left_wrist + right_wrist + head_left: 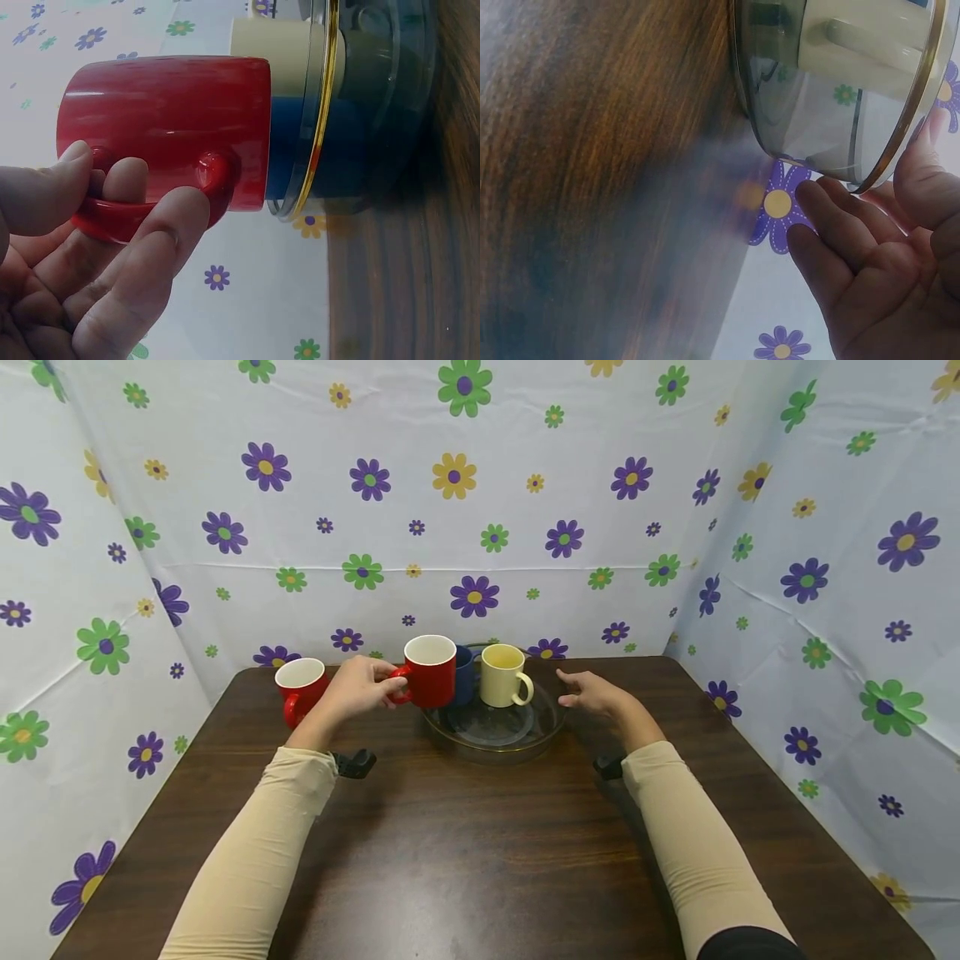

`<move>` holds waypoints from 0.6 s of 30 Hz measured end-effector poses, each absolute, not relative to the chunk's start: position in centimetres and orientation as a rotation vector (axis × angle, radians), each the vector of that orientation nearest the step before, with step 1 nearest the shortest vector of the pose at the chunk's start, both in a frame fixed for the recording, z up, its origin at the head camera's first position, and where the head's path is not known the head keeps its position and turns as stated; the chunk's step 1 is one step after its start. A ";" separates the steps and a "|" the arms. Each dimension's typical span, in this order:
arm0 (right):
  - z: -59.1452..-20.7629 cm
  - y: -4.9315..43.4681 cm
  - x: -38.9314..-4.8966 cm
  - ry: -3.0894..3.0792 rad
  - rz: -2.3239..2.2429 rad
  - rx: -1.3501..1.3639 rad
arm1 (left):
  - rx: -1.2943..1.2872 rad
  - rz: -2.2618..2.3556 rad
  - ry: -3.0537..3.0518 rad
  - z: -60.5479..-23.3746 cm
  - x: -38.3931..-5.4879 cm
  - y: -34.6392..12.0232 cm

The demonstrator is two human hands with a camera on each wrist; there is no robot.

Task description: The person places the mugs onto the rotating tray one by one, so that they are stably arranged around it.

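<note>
My left hand (358,685) pinches the handle of a red mug (431,672) with a white inside, holding it upright at the left rim of a clear bowl (497,749). In the left wrist view, the thumb and fingers of the left hand (112,247) curl round the red handle. Inside the bowl stand a pale yellow mug (498,681), its handle to the right, and a blue mug (464,681), partly hidden behind the red one. My right hand (600,697) is at the bowl's right side, fingers loosely spread; whether it touches the gold-edged rim (907,124) I cannot tell.
A second red mug (301,681) stands at the table's back left, partly behind my left wrist, handle toward me. The dark wood table (465,843) meets white flower-printed cloth (480,543) at the back and sides.
</note>
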State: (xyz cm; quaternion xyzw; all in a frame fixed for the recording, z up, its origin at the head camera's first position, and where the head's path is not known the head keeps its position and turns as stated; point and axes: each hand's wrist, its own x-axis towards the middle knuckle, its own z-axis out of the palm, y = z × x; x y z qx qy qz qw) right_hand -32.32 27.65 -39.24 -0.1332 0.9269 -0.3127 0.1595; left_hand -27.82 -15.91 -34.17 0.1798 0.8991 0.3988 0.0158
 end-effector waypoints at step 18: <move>-39.4 27.5 -32.1 2.670 -0.887 -0.373 | 0.645 1.228 2.769 -34.6 -27.5 -14.1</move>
